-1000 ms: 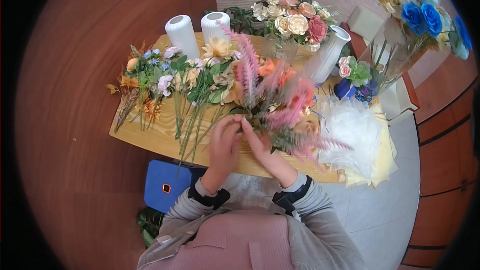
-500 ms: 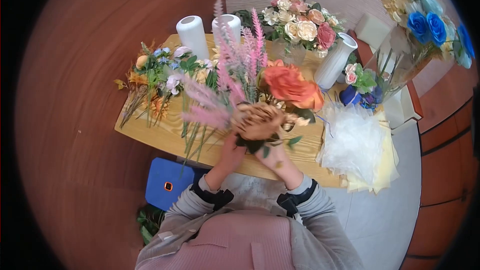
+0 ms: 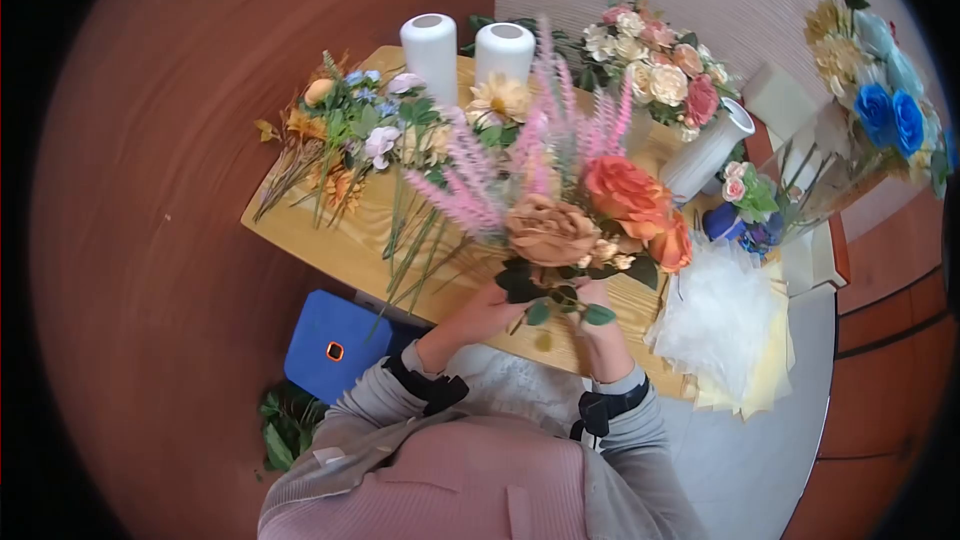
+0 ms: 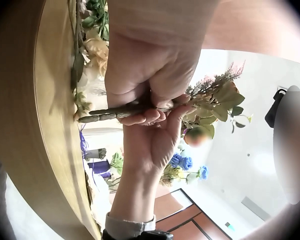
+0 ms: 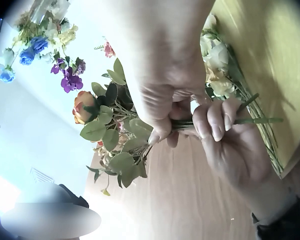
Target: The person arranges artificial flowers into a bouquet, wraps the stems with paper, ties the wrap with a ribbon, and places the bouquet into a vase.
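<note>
A bouquet of artificial flowers stands upright before the person's chest. It has a brown rose (image 3: 552, 230), orange roses (image 3: 628, 195) and pink feathery flower spikes (image 3: 465, 185). The left hand (image 3: 482, 316) curls its fingers round the stems (image 5: 260, 120), whose cut ends stick out below that hand in the right wrist view. Just above it, the right hand (image 5: 165, 95) grips the same stems close under the leaves (image 5: 110, 132), thumb and fingers around them. From the head view, leaves and blooms hide most of the fingers.
On the wooden table (image 3: 480, 290), loose flowers (image 3: 375, 130) lie at the left. Two white vases (image 3: 430, 55) stand behind, with a tilted white vase (image 3: 705, 155) at right. Clear wrapping sheets (image 3: 715, 310) overhang the right edge. A blue stool (image 3: 335, 345) sits below, at left.
The bouquet has turned from leaning rightward to upright, with the brown and orange roses now facing the person. Both hands still hold its stems. The head view has shifted, moving the table scene rightward.
</note>
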{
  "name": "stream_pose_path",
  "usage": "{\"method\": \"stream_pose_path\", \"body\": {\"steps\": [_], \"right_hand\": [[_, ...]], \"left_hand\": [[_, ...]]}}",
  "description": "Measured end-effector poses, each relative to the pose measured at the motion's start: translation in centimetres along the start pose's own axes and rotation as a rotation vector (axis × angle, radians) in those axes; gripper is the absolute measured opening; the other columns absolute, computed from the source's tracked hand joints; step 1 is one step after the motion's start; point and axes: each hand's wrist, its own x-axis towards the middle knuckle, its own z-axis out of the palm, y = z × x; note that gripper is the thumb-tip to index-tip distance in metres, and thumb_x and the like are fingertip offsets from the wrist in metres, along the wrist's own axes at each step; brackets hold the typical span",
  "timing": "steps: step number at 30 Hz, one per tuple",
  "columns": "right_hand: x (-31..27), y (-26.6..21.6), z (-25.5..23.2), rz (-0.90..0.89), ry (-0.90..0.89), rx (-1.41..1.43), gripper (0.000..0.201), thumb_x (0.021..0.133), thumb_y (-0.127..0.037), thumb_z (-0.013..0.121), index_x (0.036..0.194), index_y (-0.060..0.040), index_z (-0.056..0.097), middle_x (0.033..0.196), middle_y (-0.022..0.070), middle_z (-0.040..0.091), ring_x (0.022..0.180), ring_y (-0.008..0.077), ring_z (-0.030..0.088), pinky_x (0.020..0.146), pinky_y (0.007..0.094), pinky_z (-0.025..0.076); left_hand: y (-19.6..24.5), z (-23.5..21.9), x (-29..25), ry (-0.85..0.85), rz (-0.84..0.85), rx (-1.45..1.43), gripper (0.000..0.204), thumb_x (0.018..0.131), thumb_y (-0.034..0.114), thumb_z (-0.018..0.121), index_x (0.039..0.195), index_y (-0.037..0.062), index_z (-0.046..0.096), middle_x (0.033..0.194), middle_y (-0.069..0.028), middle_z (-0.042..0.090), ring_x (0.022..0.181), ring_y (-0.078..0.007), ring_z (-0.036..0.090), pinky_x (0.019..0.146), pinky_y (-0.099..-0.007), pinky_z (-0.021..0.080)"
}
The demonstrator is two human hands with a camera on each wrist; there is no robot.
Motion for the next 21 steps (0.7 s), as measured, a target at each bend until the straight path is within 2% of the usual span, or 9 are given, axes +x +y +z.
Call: {"method": "stream_pose_path", "body": {"steps": [2,4,8,9,10,12,15,19,21], "right_hand": [[0.2,3.4,-0.9,0.069,-0.007,0.004,0.036,0.079,-0.005,0.065,0.113,0.0017,0.057,0.105,0.0121,0.062,0.090,0.0163,0.062,0.074,0.0285,0.051],[-0.5,4.2,0.2,-0.322,0.225,0.165,0.045,0.080,-0.004,0.066,0.121,0.0003,0.049,0.109,0.0120,0.060,0.090,0.0166,0.062,0.070,0.0260,0.052],[-0.8,3.2,0.2,-0.478,0.156,0.198,0.047,0.082,-0.004,0.065,0.124,0.0000,0.045,0.112,0.0122,0.058,0.093,0.0184,0.061,0.074,0.0283,0.051],[-0.9,3.0,0.0,-0.535,0.141,0.214,0.048,0.082,-0.004,0.065,0.125,-0.0001,0.043,0.113,0.0122,0.057,0.094,0.0190,0.060,0.076,0.0291,0.051],[-0.8,4.4,-0.8,-0.290,0.284,0.383,0.036,0.086,-0.011,0.060,0.117,0.0016,0.048,0.095,0.0135,0.061,0.090,0.0293,0.061,0.084,0.0450,0.050],[-0.7,15.7,-8.9,-0.377,0.244,-0.279,0.025,0.086,-0.016,0.064,0.105,-0.0019,0.057,0.094,0.0102,0.059,0.088,0.0266,0.059,0.087,0.0481,0.046],[-1.0,15.2,-8.3,-0.181,0.301,0.154,0.019,0.084,-0.018,0.067,0.093,-0.0023,0.061,0.091,0.0087,0.058,0.086,0.0237,0.057,0.090,0.0471,0.044],[-0.6,13.9,-6.5,-0.191,0.305,0.299,0.021,0.083,-0.019,0.068,0.092,-0.0023,0.060,0.087,0.0081,0.058,0.086,0.0223,0.057,0.092,0.0466,0.042],[-0.1,16.0,-7.4,-0.181,0.332,0.182,0.020,0.083,-0.019,0.068,0.091,-0.0023,0.060,0.088,0.0082,0.058,0.087,0.0223,0.056,0.092,0.0466,0.043]], "left_hand": [[2.6,-0.8,0.5,-0.144,-0.208,-0.030,0.021,0.092,0.009,0.052,0.111,0.0024,0.055,0.092,-0.0027,0.056,0.081,-0.0113,0.053,0.075,-0.0260,0.044],[2.7,-0.6,0.4,-0.098,-0.015,0.200,0.023,0.092,0.009,0.051,0.113,0.0005,0.055,0.096,-0.0068,0.058,0.085,-0.0156,0.057,0.078,-0.0283,0.045],[5.1,-3.1,0.0,0.100,0.177,0.616,0.030,0.089,0.017,0.057,0.114,0.0011,0.057,0.103,-0.0170,0.059,0.089,-0.0286,0.059,0.081,-0.0332,0.045],[5.4,-4.9,-0.1,0.138,0.095,0.475,0.022,0.087,0.012,0.060,0.106,0.0020,0.062,0.100,-0.0095,0.063,0.087,-0.0210,0.060,0.078,-0.0294,0.047],[6.5,-6.7,-0.4,0.222,0.078,0.559,0.020,0.088,0.012,0.058,0.104,0.0014,0.063,0.099,-0.0100,0.063,0.086,-0.0210,0.060,0.078,-0.0293,0.047],[6.6,-10.9,-1.2,0.452,-0.019,0.519,0.019,0.088,0.013,0.058,0.099,-0.0006,0.064,0.092,-0.0134,0.063,0.086,-0.0252,0.060,0.078,-0.0321,0.046],[6.7,-17.7,-1.6,0.677,0.044,0.927,0.017,0.088,0.011,0.056,0.095,-0.0026,0.061,0.084,-0.0196,0.060,0.082,-0.0342,0.058,0.074,-0.0380,0.046],[4.3,-23.1,-0.3,0.672,0.061,1.305,0.017,0.088,0.013,0.054,0.095,-0.0024,0.057,0.082,-0.0210,0.060,0.078,-0.0386,0.056,0.071,-0.0411,0.046],[3.4,-24.3,0.7,0.516,-0.261,1.276,0.023,0.089,0.020,0.055,0.097,-0.0021,0.055,0.079,-0.0194,0.059,0.075,-0.0374,0.057,0.069,-0.0404,0.046]]}}
